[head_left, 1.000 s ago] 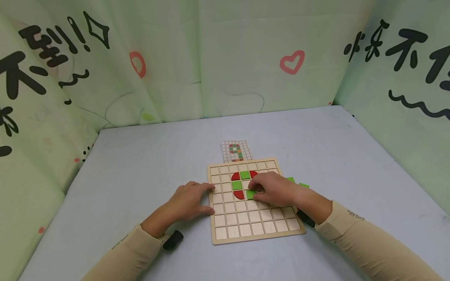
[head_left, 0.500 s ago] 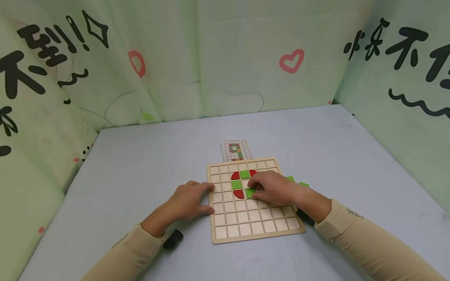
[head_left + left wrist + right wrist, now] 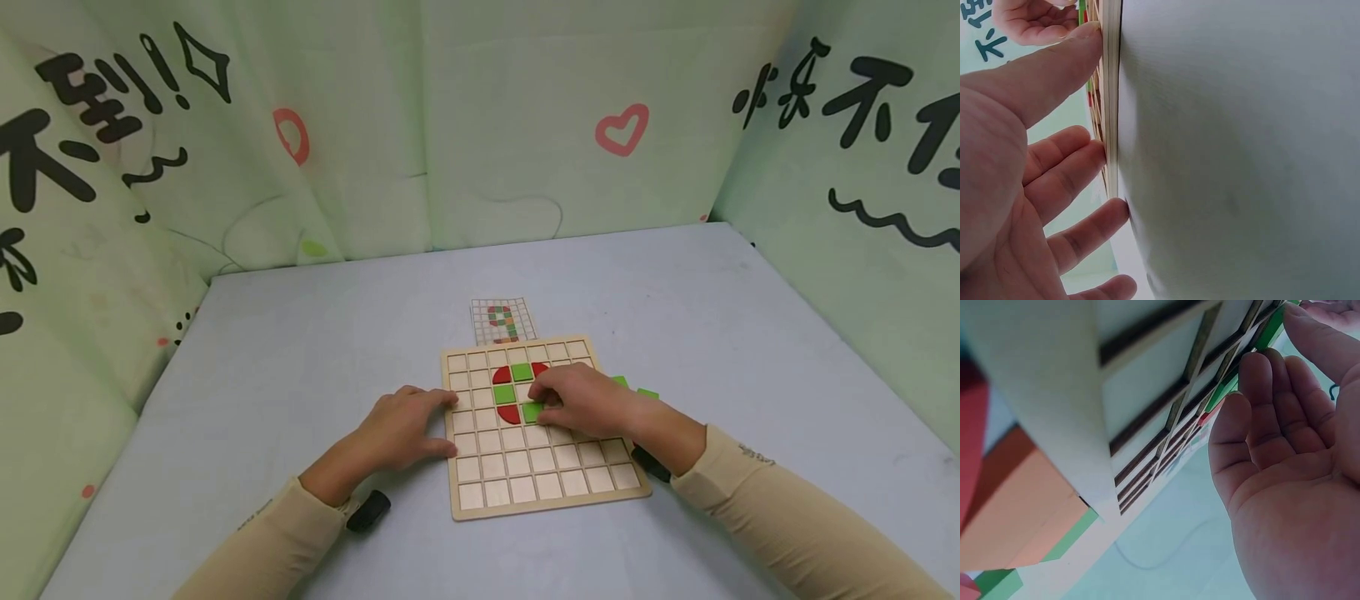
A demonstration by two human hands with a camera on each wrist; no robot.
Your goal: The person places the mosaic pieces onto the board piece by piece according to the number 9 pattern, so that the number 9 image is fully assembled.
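A wooden grid board (image 3: 517, 463) lies on the table. On it are red quarter-round tiles (image 3: 502, 376) and green square tiles (image 3: 505, 394). My left hand (image 3: 401, 429) rests thumb and fingertips against the board's left edge, spread apart. Above the middle of the board, my right hand (image 3: 588, 404) has its thumb and a finger at a green square tile (image 3: 532, 412), pinching it at its cell. That tile's right part is hidden by the fingers. In the right wrist view, the thumb touches the green tile (image 3: 1270, 330); the finger on its other side is less plain.
Behind the board lies a printed grid card (image 3: 483, 329) with a coloured pattern. Loose green pieces (image 3: 648, 393) lie right of the board, partly behind the right arm. The right wrist view shows orange pieces (image 3: 1029, 500) and a red piece (image 3: 969, 437) beside the board.
The green square tile under my right fingers has shifted slightly left, nearer the red quarter-round tile. My left hand has stayed at the board's edge.
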